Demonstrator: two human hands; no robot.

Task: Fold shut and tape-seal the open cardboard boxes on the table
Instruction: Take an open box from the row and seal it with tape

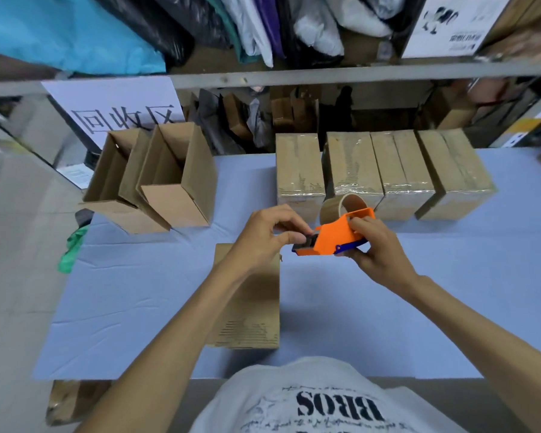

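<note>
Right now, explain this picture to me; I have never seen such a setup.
No machine here: a person's two bare hands, seen from a camera worn on the head, looking down. The right hand holds an orange tape dispenser; the left hand pinches its front end. Below them a closed box lies on the blue table. Two open boxes stand far left, four taped boxes in a row far right.

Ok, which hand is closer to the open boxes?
Left. The left hand is just right of the open boxes; the right hand is farther right, beyond the tape dispenser.
</note>
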